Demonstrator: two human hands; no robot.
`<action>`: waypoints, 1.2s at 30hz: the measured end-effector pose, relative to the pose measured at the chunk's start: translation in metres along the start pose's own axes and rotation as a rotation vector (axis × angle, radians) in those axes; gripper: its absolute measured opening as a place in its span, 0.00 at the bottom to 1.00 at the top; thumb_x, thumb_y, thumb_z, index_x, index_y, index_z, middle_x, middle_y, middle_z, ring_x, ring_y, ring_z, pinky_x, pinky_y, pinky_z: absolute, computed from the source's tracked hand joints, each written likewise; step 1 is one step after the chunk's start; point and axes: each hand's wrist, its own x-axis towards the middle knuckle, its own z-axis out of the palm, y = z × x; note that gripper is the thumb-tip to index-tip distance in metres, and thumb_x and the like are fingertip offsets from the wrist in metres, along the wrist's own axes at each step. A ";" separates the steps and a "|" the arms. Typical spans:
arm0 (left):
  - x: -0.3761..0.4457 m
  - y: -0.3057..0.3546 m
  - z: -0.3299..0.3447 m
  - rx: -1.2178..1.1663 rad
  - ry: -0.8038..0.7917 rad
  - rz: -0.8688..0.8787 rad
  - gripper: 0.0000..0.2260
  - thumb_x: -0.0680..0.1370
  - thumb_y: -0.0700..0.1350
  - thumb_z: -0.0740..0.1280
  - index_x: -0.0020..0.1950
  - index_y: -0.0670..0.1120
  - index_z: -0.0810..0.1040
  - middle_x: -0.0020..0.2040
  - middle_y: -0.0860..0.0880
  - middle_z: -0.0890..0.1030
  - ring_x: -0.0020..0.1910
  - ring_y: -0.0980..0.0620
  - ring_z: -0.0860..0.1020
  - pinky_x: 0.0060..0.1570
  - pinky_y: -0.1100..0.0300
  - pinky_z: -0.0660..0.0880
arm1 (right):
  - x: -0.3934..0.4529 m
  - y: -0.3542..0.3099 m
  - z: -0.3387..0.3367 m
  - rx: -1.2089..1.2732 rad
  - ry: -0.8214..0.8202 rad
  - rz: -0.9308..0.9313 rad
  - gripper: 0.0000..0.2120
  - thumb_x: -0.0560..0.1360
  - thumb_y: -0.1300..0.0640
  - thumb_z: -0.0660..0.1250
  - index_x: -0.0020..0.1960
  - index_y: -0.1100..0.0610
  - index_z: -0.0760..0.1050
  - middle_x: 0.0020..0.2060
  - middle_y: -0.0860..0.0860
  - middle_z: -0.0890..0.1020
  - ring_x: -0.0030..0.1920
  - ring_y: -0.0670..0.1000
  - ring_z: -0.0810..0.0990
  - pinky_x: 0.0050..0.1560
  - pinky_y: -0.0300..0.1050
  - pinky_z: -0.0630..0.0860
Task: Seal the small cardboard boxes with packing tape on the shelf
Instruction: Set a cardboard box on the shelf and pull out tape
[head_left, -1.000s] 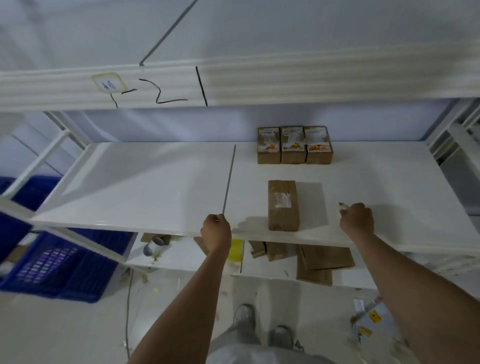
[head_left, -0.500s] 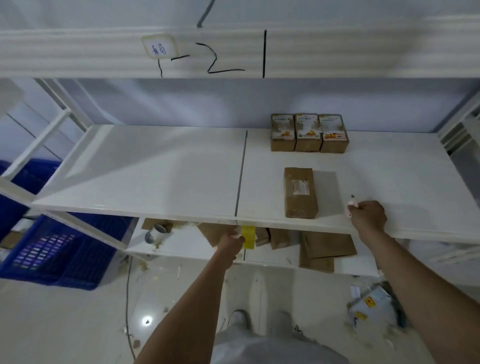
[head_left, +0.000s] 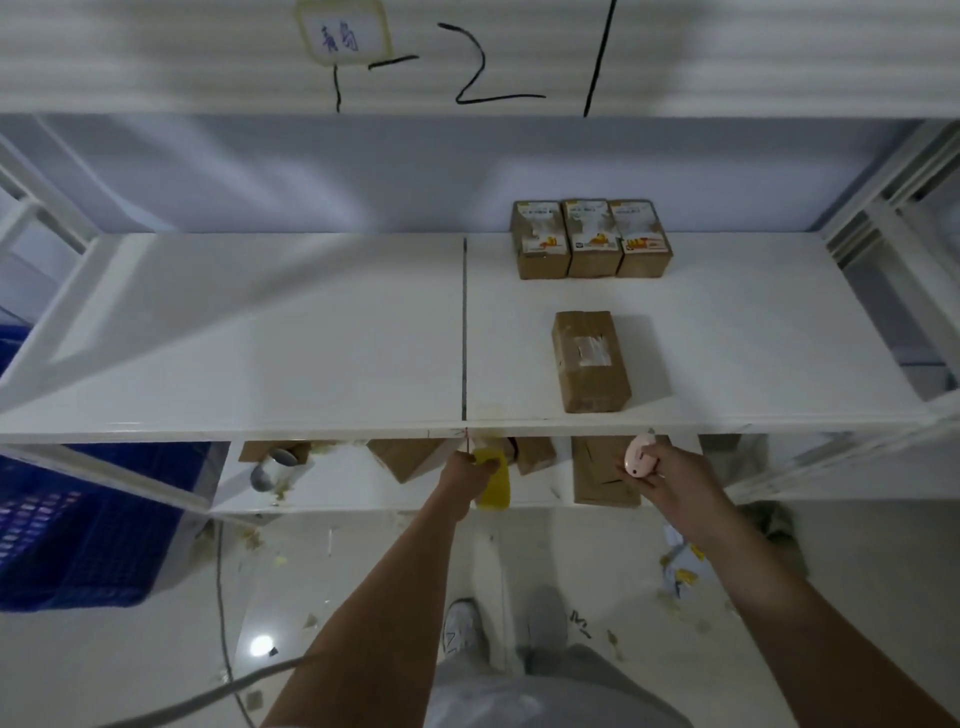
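A small brown cardboard box (head_left: 590, 359) with a strip of clear tape on top lies on the white shelf (head_left: 311, 338) near its front edge. Three labelled brown boxes (head_left: 591, 238) stand side by side at the back. Below the shelf's front edge my left hand (head_left: 464, 473) reaches under it and touches a yellow object (head_left: 493, 480) on the lower shelf; its fingers are partly hidden. My right hand (head_left: 670, 475) is also below the edge and holds a small pink-white oval tool (head_left: 638, 455).
The lower shelf (head_left: 343, 483) carries several flat brown cardboard boxes (head_left: 602, 470) and a tape roll (head_left: 270, 467). A blue plastic crate (head_left: 88, 525) stands on the floor at left. A cable and scraps lie on the floor near my shoes. An upper shelf beam runs overhead.
Both hands have dropped from the shelf's front edge to below it. My left hand went to the yellow object on the lower shelf. The view has tilted downward.
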 end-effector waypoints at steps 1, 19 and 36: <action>-0.003 0.001 -0.001 0.002 0.024 -0.022 0.18 0.77 0.48 0.71 0.63 0.40 0.76 0.58 0.42 0.80 0.54 0.44 0.79 0.51 0.51 0.78 | -0.006 0.002 0.006 -0.020 -0.027 -0.006 0.12 0.73 0.77 0.52 0.41 0.63 0.69 0.40 0.58 0.74 0.43 0.56 0.78 0.58 0.55 0.77; -0.042 0.003 -0.013 -0.237 -0.101 0.001 0.18 0.82 0.50 0.65 0.72 0.48 0.71 0.45 0.47 0.81 0.40 0.50 0.79 0.44 0.57 0.75 | -0.015 0.023 0.081 -0.492 -0.296 -0.193 0.11 0.83 0.60 0.62 0.55 0.67 0.78 0.41 0.58 0.79 0.38 0.52 0.77 0.45 0.49 0.76; -0.078 0.000 -0.006 -0.252 -0.051 -0.053 0.12 0.83 0.54 0.59 0.64 0.53 0.72 0.50 0.47 0.76 0.46 0.47 0.78 0.53 0.50 0.79 | -0.009 0.036 0.089 -0.727 -0.350 -0.270 0.11 0.84 0.63 0.57 0.58 0.69 0.75 0.42 0.63 0.80 0.36 0.55 0.81 0.35 0.43 0.81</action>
